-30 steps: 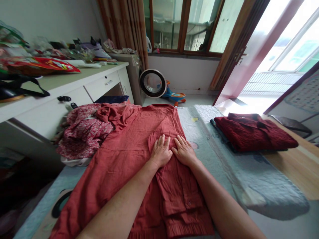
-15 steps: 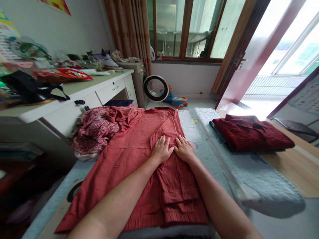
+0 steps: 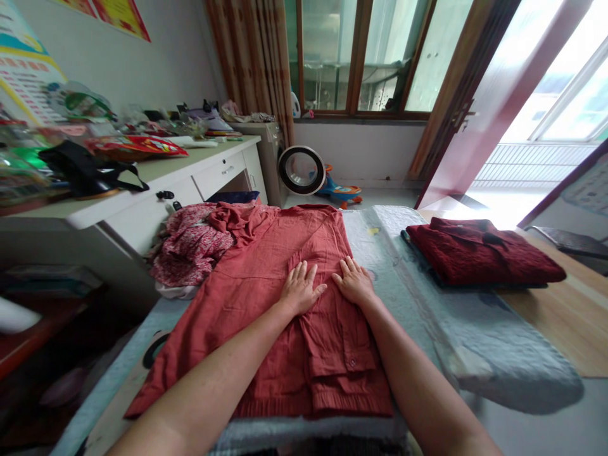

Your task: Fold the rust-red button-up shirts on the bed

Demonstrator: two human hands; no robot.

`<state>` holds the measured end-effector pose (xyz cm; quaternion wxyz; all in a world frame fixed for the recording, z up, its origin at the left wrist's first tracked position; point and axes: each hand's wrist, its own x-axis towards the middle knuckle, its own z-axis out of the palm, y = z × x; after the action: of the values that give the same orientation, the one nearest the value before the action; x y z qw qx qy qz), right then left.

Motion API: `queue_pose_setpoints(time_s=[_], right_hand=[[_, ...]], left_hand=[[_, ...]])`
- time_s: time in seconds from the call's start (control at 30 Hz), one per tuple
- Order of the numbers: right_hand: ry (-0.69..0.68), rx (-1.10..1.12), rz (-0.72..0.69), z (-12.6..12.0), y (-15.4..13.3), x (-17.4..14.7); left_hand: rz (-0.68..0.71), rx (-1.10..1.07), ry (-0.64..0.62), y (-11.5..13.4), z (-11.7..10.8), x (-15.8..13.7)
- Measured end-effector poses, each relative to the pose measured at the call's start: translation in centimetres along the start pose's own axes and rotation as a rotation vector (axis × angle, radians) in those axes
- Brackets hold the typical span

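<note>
A rust-red shirt [image 3: 256, 304] lies spread on the pale blue bed cover, one sleeve with a buttoned cuff [image 3: 349, 362] folded down over its body. My left hand [image 3: 301, 288] rests flat on the folded sleeve's inner side, fingers spread. Flat on the shirt near its right edge lies my right hand [image 3: 354, 280], fingers apart. A narrow strip of red cloth shows between the two hands. Neither hand grips anything. The shirt's far left sleeve bunches up beside a heap of pink flowered cloth [image 3: 194, 244].
A folded dark red garment [image 3: 484, 253] sits in a stack on the right of the blue cover [image 3: 427, 316]. A white desk [image 3: 185, 183] with clutter stands along the left wall. Beyond the bed are an open washer door [image 3: 302, 170] and a blue-orange toy car [image 3: 341, 192].
My hands have slid apart on the shirt, the left one moving to the left. The view has shifted slightly, and the shirt's near hem appears a little farther off.
</note>
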<state>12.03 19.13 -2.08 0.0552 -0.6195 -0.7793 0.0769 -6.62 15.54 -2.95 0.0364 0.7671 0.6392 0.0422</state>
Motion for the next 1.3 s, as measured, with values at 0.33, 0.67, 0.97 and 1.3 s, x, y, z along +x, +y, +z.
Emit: queue_pose_setpoints(time_s=[0.33, 0.67, 0.97, 1.3], right_hand=[[0.019, -0.010, -0.009, 0.0, 0.0, 0.0], [0.024, -0.013, -0.006, 0.0, 0.0, 0.0], [0.036, -0.025, 0.084, 0.4, 1.2, 0.5], [-0.005, -0.052, 0.084, 0.5, 1.8, 1.0]], left_hand=[[-0.112, -0.068, -0.040, 1.6, -2.9, -2.3], [0.081, -0.078, 0.093, 3.7, 0.1, -5.4], [-0.004, -0.070, 0.081, 3.7, 0.1, -5.7], [0.028, -0.095, 0.052, 3.4, 0.3, -5.8]])
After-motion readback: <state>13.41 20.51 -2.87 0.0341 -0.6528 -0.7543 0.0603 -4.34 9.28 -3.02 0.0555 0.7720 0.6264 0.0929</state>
